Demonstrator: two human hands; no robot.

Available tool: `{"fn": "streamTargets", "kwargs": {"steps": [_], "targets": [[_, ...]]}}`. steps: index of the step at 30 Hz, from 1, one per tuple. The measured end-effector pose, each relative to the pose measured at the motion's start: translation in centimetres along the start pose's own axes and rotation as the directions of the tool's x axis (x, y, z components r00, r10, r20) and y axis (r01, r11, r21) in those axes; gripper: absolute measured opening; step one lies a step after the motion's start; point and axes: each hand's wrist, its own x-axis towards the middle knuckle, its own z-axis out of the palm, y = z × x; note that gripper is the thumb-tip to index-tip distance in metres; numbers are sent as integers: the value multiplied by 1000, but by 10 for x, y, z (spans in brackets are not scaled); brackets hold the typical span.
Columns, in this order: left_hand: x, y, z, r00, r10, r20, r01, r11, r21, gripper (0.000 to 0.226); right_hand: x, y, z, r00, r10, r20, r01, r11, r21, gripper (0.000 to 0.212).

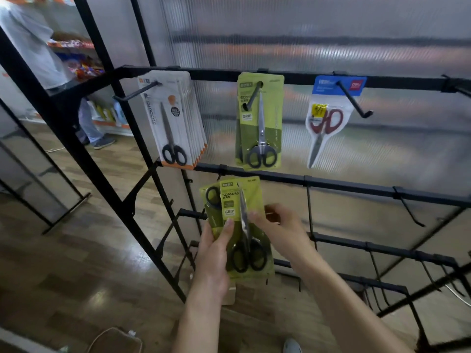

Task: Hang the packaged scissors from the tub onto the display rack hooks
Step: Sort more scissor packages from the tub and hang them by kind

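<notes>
Green carded scissors packs (242, 225) fanned in left hand (212, 253) w/ thumb clamped, below green-pack hook (252, 95). Right hand (277, 225) pinches top pack's edge. Light, stiff card, slick front; grip edges, keep hang-hole free.

- Held scissors pack (244, 225): olive green, black handles.
- Rack (331, 186) above the grip: black.
- Hanging packs: white-orange (175, 123), green (260, 123), blue-topped (331, 118) with red handles.
</notes>
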Motion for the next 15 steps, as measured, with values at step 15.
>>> {"fn": "streamTargets", "kwargs": {"steps": [15], "targets": [[-4, -11, 12, 997, -20, -70, 24, 998, 63, 28, -34, -24, -41, 959, -236, -157, 269, 931, 248, 12]]}}
